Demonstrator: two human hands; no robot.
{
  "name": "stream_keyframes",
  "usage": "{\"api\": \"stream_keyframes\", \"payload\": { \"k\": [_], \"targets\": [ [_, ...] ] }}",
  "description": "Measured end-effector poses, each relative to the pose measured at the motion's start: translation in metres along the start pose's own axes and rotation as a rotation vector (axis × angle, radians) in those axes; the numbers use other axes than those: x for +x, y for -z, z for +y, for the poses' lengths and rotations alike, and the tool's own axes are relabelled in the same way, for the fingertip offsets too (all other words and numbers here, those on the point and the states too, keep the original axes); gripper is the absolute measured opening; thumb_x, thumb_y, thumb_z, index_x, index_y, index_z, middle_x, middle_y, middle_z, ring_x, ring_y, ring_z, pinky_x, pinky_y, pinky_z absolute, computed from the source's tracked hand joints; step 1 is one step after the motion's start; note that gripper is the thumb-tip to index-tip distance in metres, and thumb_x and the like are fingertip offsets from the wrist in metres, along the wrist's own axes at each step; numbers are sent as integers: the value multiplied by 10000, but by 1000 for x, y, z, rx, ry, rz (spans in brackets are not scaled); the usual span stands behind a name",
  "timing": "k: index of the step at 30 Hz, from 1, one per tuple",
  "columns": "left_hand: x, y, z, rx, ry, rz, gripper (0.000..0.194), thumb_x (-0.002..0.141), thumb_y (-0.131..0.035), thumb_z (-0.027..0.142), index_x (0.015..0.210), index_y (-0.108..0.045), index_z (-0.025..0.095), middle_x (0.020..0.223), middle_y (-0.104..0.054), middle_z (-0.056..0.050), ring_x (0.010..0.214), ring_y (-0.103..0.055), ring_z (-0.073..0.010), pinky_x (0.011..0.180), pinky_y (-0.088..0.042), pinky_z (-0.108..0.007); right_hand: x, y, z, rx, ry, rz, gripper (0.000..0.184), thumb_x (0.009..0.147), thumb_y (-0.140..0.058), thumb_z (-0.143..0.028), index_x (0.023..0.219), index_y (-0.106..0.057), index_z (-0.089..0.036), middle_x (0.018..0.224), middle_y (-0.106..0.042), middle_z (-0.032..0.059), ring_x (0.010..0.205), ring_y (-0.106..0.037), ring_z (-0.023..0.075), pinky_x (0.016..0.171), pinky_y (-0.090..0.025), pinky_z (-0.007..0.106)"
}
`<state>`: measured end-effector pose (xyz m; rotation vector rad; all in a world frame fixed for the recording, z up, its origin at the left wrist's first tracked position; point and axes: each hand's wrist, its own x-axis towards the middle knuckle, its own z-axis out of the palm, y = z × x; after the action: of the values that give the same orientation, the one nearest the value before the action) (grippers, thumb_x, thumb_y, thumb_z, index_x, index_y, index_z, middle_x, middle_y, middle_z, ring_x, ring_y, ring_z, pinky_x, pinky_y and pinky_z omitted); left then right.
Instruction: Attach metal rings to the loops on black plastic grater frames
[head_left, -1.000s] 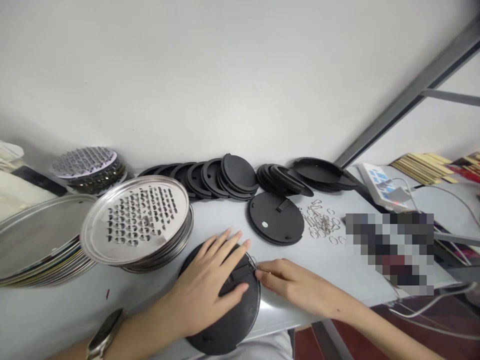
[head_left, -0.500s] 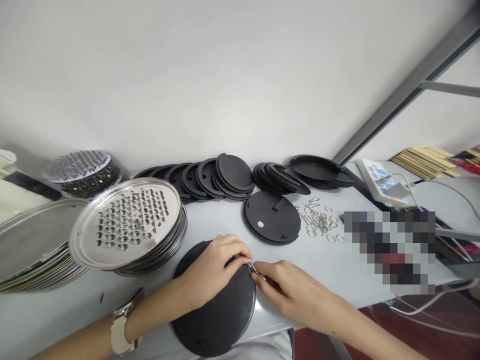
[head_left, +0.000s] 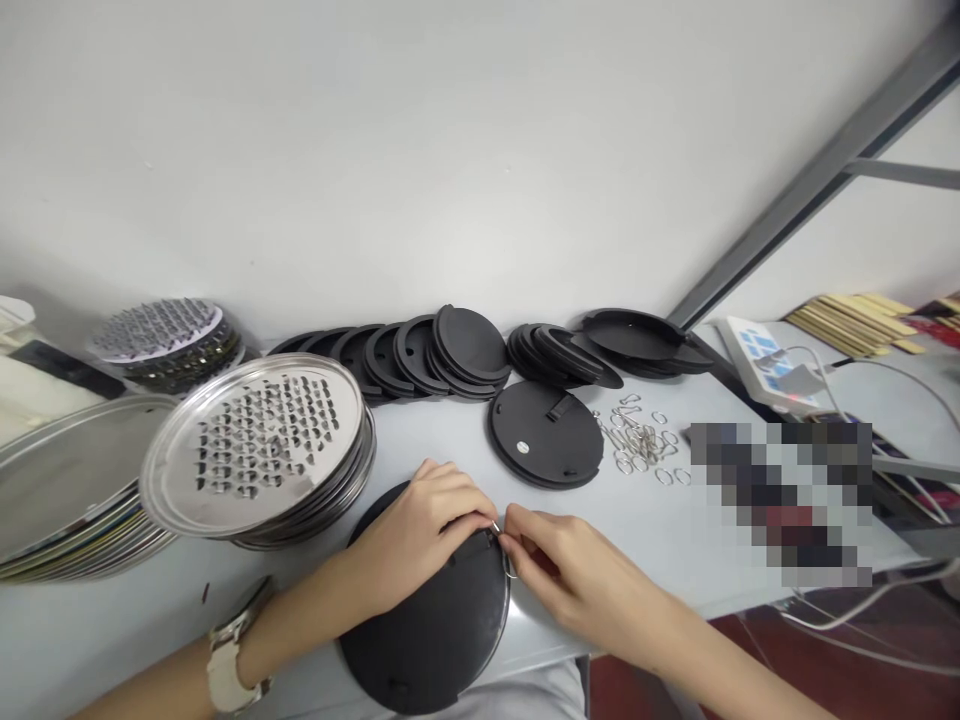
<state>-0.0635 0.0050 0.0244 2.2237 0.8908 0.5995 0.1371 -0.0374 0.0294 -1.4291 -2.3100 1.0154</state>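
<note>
A black round disc (head_left: 431, 625) lies before me at the table's front edge, tilted a little. My left hand (head_left: 439, 515) rests over its upper part, thumb and forefinger pinched together at the rim. Between the two hands' fingertips shows a small silver metal clip (head_left: 495, 527). My right hand (head_left: 559, 555) is closed on this clip from the right, and a thin ring (head_left: 511, 572) hangs below its fingers. The left fingertips meet the clip's other end. The fingers hide most of the clip and the spot where it meets the disc.
Loose silver rings and clips (head_left: 637, 440) lie beyond my right hand, beside a stack of black discs (head_left: 544, 435). More black discs (head_left: 469, 345) lean along the wall. At left stand metal plates with raised teeth (head_left: 255, 450) and spiky round pieces (head_left: 161, 335). A pixelated patch covers the right side.
My right fingers have shifted up and closer to the left fingertips on the clip. The ring now shows below them. My left hand and the disc have barely moved.
</note>
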Motion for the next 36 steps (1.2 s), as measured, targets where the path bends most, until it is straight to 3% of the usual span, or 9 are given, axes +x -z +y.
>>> {"api": "stream_keyframes", "payload": {
  "k": [6,9,11,12,14,16,19,25,36],
  "targets": [
    [-5,-3,-1,38,-11,4,158,956,-510,128,987,-643,209,953,-665,16,932,-576,-144,920,-381,-318,2,-7,-1,43,-37,-2,194,963,-368,-238,770,-358,-222,627,-402,-67,533,-285,100,526,-252,240],
    [-13,0,1,92,33,20,248,974,-477,185,1203,-557,235,1138,-632,-7,1086,-539,-159,1007,-359,-341,1,-9,-1,117,-71,-5,218,962,-370,-245,750,-327,-223,611,-353,-77,537,-277,96,515,-238,234],
    [-24,5,3,158,61,-23,355,952,-521,321,1296,-493,240,1286,-562,-42,1209,-473,-205,1048,-349,-383,0,-10,-1,182,-86,-7,245,967,-365,-257,732,-307,-222,607,-335,-80,544,-274,93,513,-237,230],
    [-30,6,3,199,70,-63,519,895,-586,436,1354,-444,240,1379,-492,-65,1278,-416,-250,1064,-344,-422,-1,-11,-1,215,-92,-9,253,969,-365,-265,727,-303,-221,606,-329,-82,548,-271,92,512,-238,227],
    [-44,9,3,284,88,-137,1053,648,-729,652,1483,-258,218,1537,-269,-127,1383,-250,-371,1083,-316,-522,-1,-11,0,268,-104,-19,269,971,-370,-279,718,-300,-219,598,-310,-85,548,-260,89,504,-234,223],
    [-54,9,2,345,86,-191,1283,525,-759,707,1522,-121,211,1584,-118,-141,1418,-144,-417,1108,-255,-578,0,-11,2,301,-114,-39,278,971,-376,-286,711,-304,-217,595,-297,-86,548,-252,88,495,-226,222],
    [-60,6,2,395,86,-205,1248,570,-749,663,1526,-83,216,1597,-39,-119,1437,-96,-397,1137,-211,-566,1,-10,5,319,-112,-74,283,974,-379,-299,711,-321,-213,614,-317,-79,562,-268,88,500,-229,223],
    [-56,2,6,433,83,-192,1131,640,-726,549,1524,-114,201,1599,-50,-102,1445,-98,-359,1151,-217,-519,2,-5,5,253,-93,-126,305,992,-350,-334,714,-343,-209,635,-351,-67,576,-305,94,530,-256,233],
    [-56,-1,4,450,92,-191,1123,653,-679,621,1523,-116,187,1597,-65,-112,1449,-90,-338,1160,-180,-508,3,0,-2,84,-88,-155,283,1003,-305,-323,764,-409,-213,639,-450,-36,596,-427,122,568,-291,249]
  ]
}}
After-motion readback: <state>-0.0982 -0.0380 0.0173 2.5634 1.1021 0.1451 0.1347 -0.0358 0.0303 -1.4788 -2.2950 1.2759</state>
